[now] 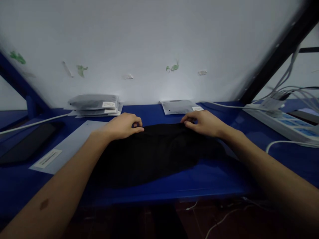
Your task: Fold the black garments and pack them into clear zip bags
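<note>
The black cloth (159, 152) lies across the tabletop (214, 179) in front of me, spread lengthwise, its near edge running at a slant. As far as I can judge, the handling of it is partway: it is laid out long and low but outside any bag, while a stack of grey bags (93, 103) with labels and one more grey bag (176, 107) lie at the back by the wall (149, 43).

Both my hands are at the far edge of the cloth. My right hand (199, 122) seems to pinch that edge between thumb and fingers; my left hand (126, 126) has thumb and forefinger curled together there — I cannot tell whether fabric is caught between them.

A flat pale bag (72, 142) with its own label lies to the left, partly hidden by my forearm. Beyond it is a dark flat object (27, 142), perhaps a phone. On the right, a power strip (281, 124) and white cables (224, 105) take up room — nothing there touches the cloth.
</note>
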Available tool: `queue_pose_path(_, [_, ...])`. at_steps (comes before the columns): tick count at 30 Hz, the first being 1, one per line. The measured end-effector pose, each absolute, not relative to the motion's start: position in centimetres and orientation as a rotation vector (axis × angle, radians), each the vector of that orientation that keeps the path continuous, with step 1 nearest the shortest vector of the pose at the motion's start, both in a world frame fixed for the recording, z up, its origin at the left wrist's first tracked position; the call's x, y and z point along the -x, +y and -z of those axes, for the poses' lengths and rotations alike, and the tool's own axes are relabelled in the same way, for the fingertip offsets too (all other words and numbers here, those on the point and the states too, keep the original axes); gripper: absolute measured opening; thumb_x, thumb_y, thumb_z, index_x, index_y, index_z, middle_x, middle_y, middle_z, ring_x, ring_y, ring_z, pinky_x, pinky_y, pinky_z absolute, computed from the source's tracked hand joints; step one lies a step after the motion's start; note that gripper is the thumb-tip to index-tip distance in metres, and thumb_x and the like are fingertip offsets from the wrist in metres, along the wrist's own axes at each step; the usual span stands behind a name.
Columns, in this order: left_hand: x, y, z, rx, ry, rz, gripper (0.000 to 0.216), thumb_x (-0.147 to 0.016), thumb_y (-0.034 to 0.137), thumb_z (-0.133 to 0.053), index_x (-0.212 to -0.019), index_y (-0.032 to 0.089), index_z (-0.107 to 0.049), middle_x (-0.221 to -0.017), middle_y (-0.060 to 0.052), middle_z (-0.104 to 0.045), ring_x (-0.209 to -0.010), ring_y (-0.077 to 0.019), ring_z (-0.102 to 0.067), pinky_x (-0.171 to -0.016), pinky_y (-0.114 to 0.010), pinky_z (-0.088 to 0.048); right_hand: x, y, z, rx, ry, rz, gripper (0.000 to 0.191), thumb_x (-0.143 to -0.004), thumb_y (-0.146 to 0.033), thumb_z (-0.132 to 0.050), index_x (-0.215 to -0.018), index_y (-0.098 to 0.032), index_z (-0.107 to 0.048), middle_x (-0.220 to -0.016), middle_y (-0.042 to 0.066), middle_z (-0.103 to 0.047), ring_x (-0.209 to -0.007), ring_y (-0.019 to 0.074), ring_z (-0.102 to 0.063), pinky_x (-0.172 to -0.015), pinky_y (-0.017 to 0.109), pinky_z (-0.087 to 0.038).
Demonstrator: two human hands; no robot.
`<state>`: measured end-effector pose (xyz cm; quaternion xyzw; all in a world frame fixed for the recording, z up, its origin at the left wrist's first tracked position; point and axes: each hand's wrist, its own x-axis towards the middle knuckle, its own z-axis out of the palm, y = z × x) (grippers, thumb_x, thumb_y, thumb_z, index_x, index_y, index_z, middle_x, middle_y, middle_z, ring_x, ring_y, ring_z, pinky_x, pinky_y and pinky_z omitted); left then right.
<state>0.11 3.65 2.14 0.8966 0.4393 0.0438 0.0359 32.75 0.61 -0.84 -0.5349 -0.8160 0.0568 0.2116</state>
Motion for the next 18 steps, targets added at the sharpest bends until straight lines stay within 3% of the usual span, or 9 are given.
queue_pose_path(18, [-0.37,3.52,-2.08,-2.724,1.378,-0.176,0.021,-0.089,0.041,-0.060,-0.089,0.020,-0.066,-0.090,-0.005,-0.070,-0.081,-0.0195,-0.061,-0.069,-0.030,-0.040,-32.56,0.98,1.32,1.470,-2.259,-0.100,0.025,-0.082,-0.022,-0.053,-0.093,-0.021,-0.075,-0.085,0.005,-0.075,-0.074,0.0204,-0.066,-0.068,0.035,-0.049])
